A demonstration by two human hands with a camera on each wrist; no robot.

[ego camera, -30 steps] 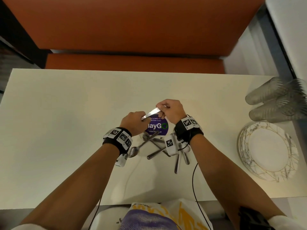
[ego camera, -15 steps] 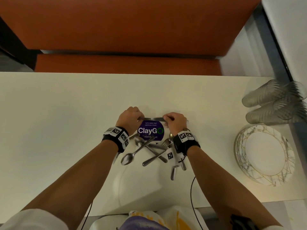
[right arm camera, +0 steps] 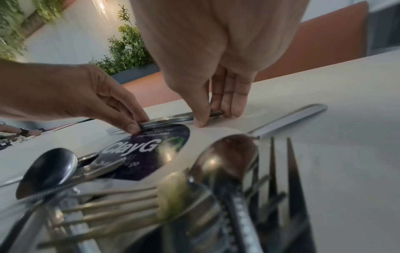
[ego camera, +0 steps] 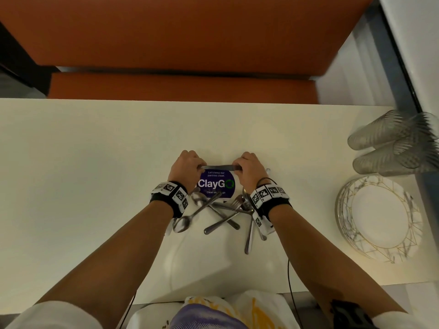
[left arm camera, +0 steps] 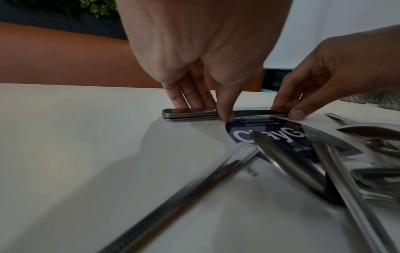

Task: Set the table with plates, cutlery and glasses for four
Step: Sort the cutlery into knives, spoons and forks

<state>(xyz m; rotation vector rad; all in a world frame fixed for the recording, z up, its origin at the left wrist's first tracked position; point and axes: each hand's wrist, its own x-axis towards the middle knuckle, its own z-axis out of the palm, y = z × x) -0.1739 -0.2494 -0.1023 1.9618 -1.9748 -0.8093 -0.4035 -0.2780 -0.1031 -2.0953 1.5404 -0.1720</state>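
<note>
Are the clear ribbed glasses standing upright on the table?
No, the clear ribbed glasses lie on their sides near the stack of marbled plates.

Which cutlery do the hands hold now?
The stacked knives, beyond the ClayGo sticker, pinched by left hand and right hand; the other cutlery lies loose.

I can read one printed thing: a round purple sticker [ego camera: 216, 184] near the middle of the white table [ego camera: 83, 174]. Its big white letters say "ClayGo", the last letter drawn as a green ring. Above that, small print reads "Let's keep our pantries clean". Below, "Clean as … go", partly covered by a spoon handle [ego camera: 209, 202].
</note>
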